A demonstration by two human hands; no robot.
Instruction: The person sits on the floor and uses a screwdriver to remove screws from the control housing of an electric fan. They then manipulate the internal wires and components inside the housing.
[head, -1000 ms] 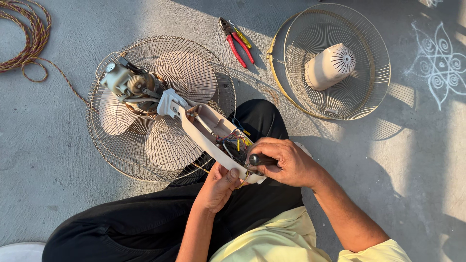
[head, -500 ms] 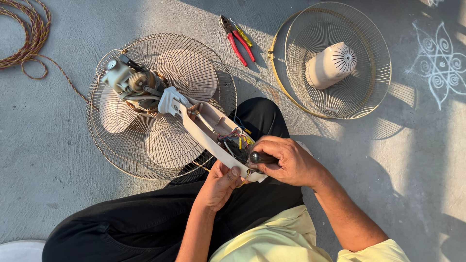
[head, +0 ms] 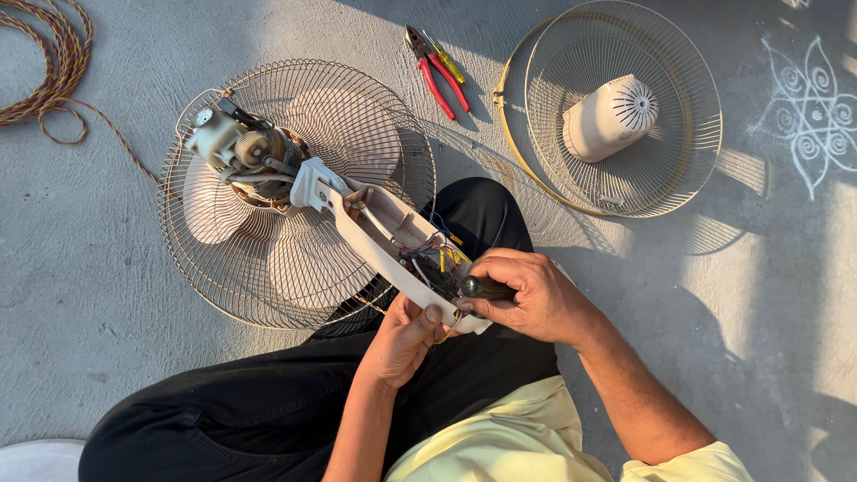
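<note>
The right hand (head: 536, 299) is curling closed around a dark tool handle (head: 486, 288), its tip hidden among the coloured wires (head: 433, 254) inside the open cream fan neck housing (head: 384, 245). The left hand (head: 406, 337) is gripping that housing from below at its near end, thumb pressing on its edge, fingers wrapped underneath. The housing is lying tilted across the person's black-trousered lap, running up and left to the exposed fan motor (head: 241, 152), which is resting on the rear wire guard (head: 223, 268) with the pale blades (head: 303, 259) inside it. Beyond, on the concrete floor (head: 107, 295), red-handled pliers (head: 435, 71) are lying beside a yellow-handled screwdriver (head: 446, 62). To the right, the front wire guard (head: 687, 116) is holding the cream motor cover (head: 611, 116). A twisted cord (head: 54, 62) is coiling at upper left.
</note>
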